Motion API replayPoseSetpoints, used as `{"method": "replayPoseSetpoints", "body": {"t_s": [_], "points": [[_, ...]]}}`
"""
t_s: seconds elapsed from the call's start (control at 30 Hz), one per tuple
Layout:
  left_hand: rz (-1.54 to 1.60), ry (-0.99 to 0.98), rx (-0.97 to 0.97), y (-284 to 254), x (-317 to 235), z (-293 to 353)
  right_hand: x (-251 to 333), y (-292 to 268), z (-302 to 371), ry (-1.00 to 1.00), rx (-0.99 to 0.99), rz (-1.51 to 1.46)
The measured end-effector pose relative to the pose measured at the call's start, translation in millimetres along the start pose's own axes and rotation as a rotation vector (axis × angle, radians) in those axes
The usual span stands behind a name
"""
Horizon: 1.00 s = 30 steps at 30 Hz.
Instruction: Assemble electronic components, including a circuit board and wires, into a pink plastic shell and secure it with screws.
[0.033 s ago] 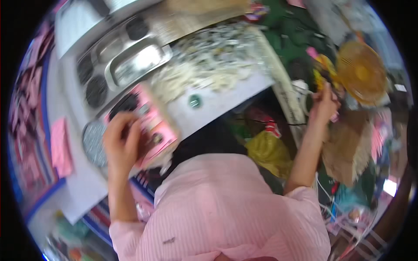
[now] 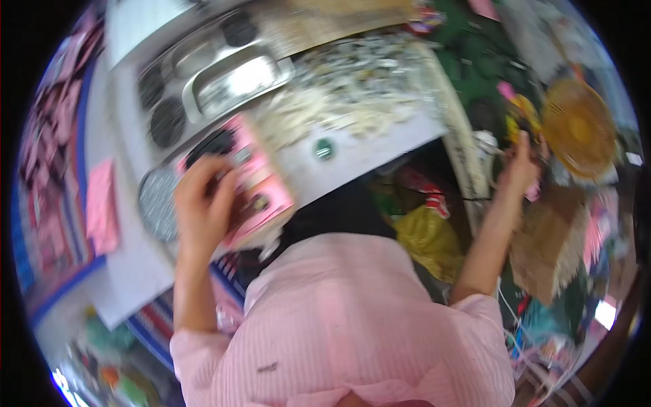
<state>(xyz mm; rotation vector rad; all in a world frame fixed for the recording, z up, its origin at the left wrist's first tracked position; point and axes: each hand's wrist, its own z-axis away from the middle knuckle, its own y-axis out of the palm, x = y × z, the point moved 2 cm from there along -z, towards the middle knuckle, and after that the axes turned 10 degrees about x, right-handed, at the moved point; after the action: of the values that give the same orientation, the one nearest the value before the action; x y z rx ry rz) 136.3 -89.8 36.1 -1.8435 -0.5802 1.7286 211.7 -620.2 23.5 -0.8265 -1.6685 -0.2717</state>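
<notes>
A pink-topped, pale-sided block [image 2: 261, 169] bearing a dark piece [image 2: 211, 144] is set by the worktable [image 2: 366, 152] edge (any print is too blurred). It is partly covered by the left hand [image 2: 203, 203], fingers curled; the right hand [image 2: 524, 166] is outstretched near an amber bowl [image 2: 578, 129]. Whether anything is gripped cannot be told.

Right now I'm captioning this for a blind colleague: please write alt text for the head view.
The left hand curls over a pink-topped block beside a steel compartment tray, while the right hand is stretched out near a translucent amber dish. Cream and grey pieces lie heaped on the white table, with a round green item nearby.
</notes>
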Motion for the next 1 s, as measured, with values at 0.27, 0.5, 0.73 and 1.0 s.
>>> {"method": "replayPoseSetpoints", "body": {"t_s": [0.27,0.5,0.73,1.0], "points": [[-0.139,0.139,-0.278,4,16,1,-2,-95,-7,-0.208,0.279,-0.689],[-0.276,0.053,-0.255,23,13,-7,64,118,152,-0.045,0.737,-0.371],[-0.31,0.019,-0.245,24,13,-10,84,184,189,-0.231,1.248,-0.421],[-0.336,0.03,-0.242,22,14,-10,85,198,197,-0.359,1.246,-0.361]]}}
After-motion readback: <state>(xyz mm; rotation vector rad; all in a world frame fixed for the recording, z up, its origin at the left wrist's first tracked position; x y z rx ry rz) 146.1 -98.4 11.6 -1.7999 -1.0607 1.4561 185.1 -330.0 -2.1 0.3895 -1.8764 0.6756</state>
